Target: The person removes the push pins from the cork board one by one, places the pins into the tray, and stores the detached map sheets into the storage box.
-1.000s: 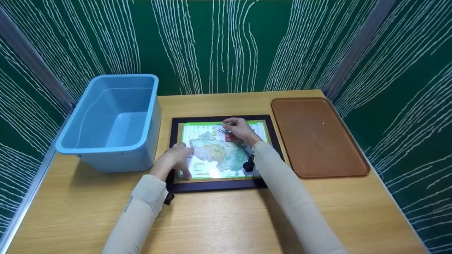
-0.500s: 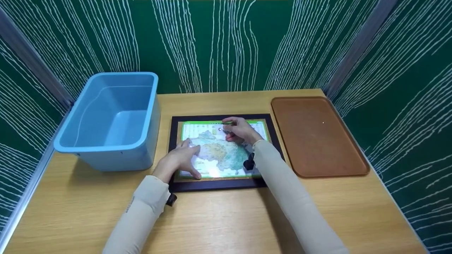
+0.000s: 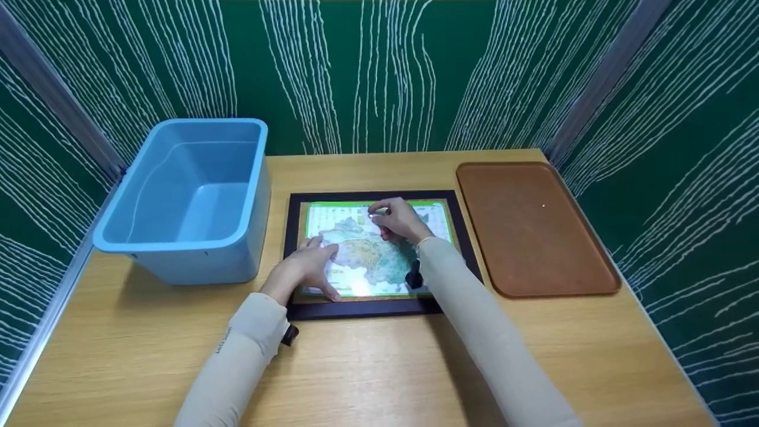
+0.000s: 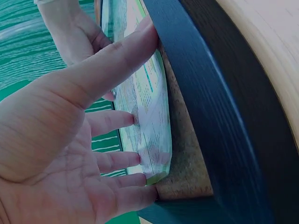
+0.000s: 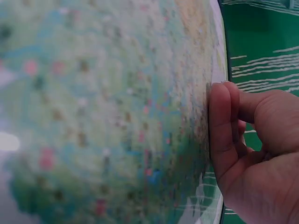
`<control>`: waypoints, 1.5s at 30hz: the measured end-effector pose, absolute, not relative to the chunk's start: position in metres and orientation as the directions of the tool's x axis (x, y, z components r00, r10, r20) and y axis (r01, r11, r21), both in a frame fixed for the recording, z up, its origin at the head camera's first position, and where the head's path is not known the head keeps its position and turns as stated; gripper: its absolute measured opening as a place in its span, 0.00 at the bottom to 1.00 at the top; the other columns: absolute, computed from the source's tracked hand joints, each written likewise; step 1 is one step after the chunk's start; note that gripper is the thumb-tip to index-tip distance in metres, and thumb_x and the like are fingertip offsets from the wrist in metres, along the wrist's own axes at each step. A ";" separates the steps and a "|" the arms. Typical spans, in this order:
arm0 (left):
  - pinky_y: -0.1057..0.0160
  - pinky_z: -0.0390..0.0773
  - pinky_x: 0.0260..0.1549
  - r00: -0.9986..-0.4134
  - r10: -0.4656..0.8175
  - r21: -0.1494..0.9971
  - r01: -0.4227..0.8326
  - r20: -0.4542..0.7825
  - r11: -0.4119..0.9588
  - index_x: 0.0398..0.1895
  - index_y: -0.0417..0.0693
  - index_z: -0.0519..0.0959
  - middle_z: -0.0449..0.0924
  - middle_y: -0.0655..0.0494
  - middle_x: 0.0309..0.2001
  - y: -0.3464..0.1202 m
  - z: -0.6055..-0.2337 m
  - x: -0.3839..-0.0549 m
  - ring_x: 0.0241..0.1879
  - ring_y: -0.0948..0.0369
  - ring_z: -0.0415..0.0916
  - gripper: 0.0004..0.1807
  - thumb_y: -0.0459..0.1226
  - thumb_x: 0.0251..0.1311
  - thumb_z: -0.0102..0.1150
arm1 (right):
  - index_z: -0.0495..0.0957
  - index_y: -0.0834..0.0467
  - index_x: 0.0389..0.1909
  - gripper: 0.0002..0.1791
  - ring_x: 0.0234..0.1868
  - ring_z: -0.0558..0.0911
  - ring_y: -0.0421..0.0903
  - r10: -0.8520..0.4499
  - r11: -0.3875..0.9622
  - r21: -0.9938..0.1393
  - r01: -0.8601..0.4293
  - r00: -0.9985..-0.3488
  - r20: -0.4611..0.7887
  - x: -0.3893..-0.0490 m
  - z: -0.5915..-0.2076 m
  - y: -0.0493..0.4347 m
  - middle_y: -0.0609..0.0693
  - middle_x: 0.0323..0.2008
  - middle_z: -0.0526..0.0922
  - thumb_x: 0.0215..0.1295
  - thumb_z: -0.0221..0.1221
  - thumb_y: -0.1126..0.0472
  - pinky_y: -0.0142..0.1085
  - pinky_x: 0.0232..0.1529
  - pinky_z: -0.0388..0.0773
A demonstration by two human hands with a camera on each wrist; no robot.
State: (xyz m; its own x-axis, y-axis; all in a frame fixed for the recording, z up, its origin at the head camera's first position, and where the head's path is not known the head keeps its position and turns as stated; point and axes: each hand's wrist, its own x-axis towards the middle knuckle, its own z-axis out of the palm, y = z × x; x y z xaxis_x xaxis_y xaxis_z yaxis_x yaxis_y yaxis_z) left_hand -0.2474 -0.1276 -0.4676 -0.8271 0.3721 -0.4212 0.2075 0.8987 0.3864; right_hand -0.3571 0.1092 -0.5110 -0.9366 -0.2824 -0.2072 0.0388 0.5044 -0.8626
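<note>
A glossy map with a green border lies on a cork board inside a dark frame. With fingers spread, my left hand rests on the map's left part. In the left wrist view its thumb reaches along the near edge while the other fingertips touch the sheet. My right hand is at the map's upper middle, fingers curled and the thumb against the index finger. It pinches a small pale round thing, too small to name. The right wrist view shows the fingertips at the map's surface and hides that thing.
A deep blue plastic tub stands to the left of the frame. On the right lies a brown tray with a small bright spot on it. Green walls with white streaks enclose the wooden table on the back and sides.
My left hand has slid to the right, further onto the map, and then stayed. My right fingers have shifted slightly left, against the small pale thing.
</note>
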 end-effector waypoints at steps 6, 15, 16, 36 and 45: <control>0.34 0.53 0.69 -0.839 0.353 0.354 0.209 -0.414 0.912 0.74 0.48 0.67 0.44 0.36 0.80 -0.125 -0.468 -0.248 0.77 0.36 0.41 0.56 0.54 0.40 0.83 | 0.84 0.50 0.54 0.12 0.20 0.78 0.46 -0.301 0.578 -0.816 0.026 -0.922 -0.243 -0.358 -0.509 0.105 0.54 0.27 0.80 0.76 0.56 0.61 0.36 0.20 0.76; 0.35 0.56 0.69 -0.843 0.351 0.321 0.227 -0.409 0.920 0.74 0.49 0.67 0.45 0.36 0.79 -0.121 -0.468 -0.253 0.76 0.36 0.44 0.57 0.56 0.39 0.83 | 0.82 0.47 0.53 0.11 0.22 0.79 0.47 -0.290 0.607 -0.792 0.062 -0.911 -0.293 -0.362 -0.506 0.108 0.55 0.30 0.82 0.77 0.56 0.59 0.36 0.20 0.76; 0.35 0.56 0.68 -0.843 0.352 0.320 0.230 -0.407 0.919 0.74 0.49 0.67 0.45 0.36 0.79 -0.120 -0.469 -0.254 0.76 0.36 0.45 0.57 0.57 0.38 0.83 | 0.82 0.47 0.53 0.11 0.23 0.79 0.47 -0.283 0.611 -0.788 0.072 -0.910 -0.303 -0.363 -0.506 0.108 0.55 0.30 0.82 0.77 0.56 0.59 0.36 0.20 0.76; 0.33 0.60 0.66 -0.837 0.389 0.396 0.231 -0.386 0.889 0.78 0.50 0.61 0.42 0.35 0.79 -0.124 -0.472 -0.254 0.76 0.36 0.40 0.62 0.55 0.39 0.84 | 0.81 0.48 0.50 0.09 0.24 0.81 0.50 -0.135 0.692 -0.701 0.173 -0.923 -0.361 -0.365 -0.497 0.093 0.56 0.31 0.83 0.75 0.57 0.62 0.39 0.22 0.79; 0.34 0.50 0.70 -0.832 0.379 0.445 0.182 -0.406 0.877 0.79 0.47 0.59 0.39 0.36 0.80 -0.125 -0.472 -0.251 0.78 0.38 0.33 0.62 0.51 0.40 0.84 | 0.82 0.46 0.49 0.08 0.26 0.83 0.52 -0.158 0.710 -0.692 0.132 -0.927 -0.340 -0.363 -0.498 0.093 0.55 0.33 0.84 0.74 0.58 0.61 0.40 0.22 0.80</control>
State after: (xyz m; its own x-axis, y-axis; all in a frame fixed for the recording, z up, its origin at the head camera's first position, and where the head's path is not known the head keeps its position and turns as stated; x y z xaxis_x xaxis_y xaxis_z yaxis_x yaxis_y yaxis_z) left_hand -0.2511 -0.1248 -0.4716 -0.8320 0.3785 -0.4055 0.1822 0.8769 0.4447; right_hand -0.3629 0.0934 -0.4985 -0.9270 -0.1584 -0.3399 0.1323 0.7099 -0.6918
